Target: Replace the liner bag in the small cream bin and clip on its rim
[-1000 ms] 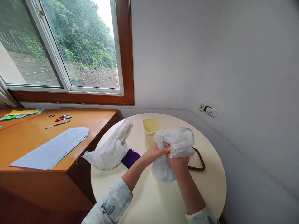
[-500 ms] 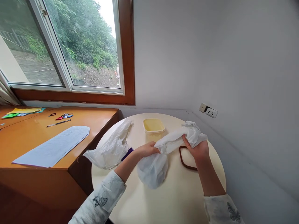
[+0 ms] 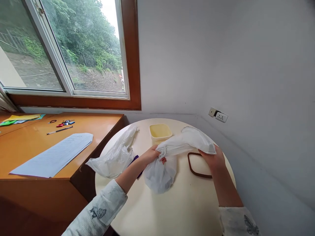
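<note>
A white plastic bag (image 3: 161, 177) hangs over the round table, its lower part bulging around contents I cannot make out. My left hand (image 3: 151, 155) is closed around the bag's gathered neck. At the bag's spread upper end, my right hand (image 3: 214, 157) pinches the edge on the right. Behind the bag stands a pale yellow square tub (image 3: 160, 131) with its top uncovered. A brown rounded-square frame (image 3: 197, 173) lies below my right hand. Left of my left arm rests another crumpled white plastic bag (image 3: 115, 157), and something purple (image 3: 135, 158) shows partly behind that arm.
The cream round table (image 3: 182, 209) meets a wooden desk (image 3: 103, 123) on the left. On the desk lie printed papers (image 3: 56, 155), a pen (image 3: 59, 130), keys (image 3: 66, 123) and coloured sheets (image 3: 23, 117). A wall socket (image 3: 221, 116) is at the right, beyond the table.
The bag's upper part, bunched up before, is now spread flatter and wider. My right hand has shifted slightly right to its edge, while my left hand keeps hold of the neck.
</note>
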`<action>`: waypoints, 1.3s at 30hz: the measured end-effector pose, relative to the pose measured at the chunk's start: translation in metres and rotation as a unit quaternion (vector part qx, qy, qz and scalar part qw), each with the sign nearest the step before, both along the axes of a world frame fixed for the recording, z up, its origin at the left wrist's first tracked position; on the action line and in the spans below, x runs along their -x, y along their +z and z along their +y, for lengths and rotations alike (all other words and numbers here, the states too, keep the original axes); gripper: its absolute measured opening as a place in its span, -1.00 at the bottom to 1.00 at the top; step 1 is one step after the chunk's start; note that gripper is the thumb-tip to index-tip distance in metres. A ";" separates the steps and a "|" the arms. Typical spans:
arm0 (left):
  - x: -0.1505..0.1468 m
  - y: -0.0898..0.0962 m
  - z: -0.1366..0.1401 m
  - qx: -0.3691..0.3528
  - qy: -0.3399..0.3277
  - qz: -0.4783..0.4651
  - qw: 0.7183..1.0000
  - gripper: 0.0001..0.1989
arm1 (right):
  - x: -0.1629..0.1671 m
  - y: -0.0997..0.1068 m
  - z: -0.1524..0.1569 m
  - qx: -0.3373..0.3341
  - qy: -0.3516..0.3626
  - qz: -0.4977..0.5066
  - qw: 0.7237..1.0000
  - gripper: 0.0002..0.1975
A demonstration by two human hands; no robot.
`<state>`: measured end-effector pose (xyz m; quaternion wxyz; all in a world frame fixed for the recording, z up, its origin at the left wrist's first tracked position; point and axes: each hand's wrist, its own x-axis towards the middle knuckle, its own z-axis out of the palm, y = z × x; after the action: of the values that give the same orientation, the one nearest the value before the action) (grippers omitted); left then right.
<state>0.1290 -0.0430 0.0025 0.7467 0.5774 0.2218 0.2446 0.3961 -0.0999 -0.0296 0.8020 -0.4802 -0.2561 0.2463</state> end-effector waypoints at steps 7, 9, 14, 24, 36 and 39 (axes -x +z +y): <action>0.002 -0.007 0.007 0.065 -0.023 -0.001 0.998 -0.97 | 0.017 0.016 -0.005 -0.040 -0.098 0.053 0.993 -0.70; 0.005 -0.003 0.007 0.089 -0.047 0.003 0.995 -0.89 | 0.033 0.031 -0.013 -0.060 -0.057 -0.081 0.993 -0.73; 0.006 0.011 -0.005 0.116 -0.097 0.012 0.988 -0.62 | 0.073 0.062 -0.024 0.006 0.214 -0.466 0.859 -0.27; 0.019 0.022 -0.010 0.004 -0.126 0.042 0.991 -0.81 | 0.081 0.045 -0.002 0.197 0.323 -0.644 0.664 -0.78; 0.031 0.037 -0.009 -0.267 -0.204 0.161 0.928 -0.47 | 0.025 0.079 0.002 0.303 0.303 -0.559 0.710 -0.90; 0.024 0.043 -0.017 -0.349 -0.184 0.231 0.889 -0.55 | 0.026 0.094 -0.007 0.307 0.313 -0.519 0.734 -0.87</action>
<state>0.1046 -0.0596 0.0451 0.4564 0.8715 0.1780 0.0237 0.3697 -0.1065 0.0641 0.2310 -0.6461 -0.6791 0.2609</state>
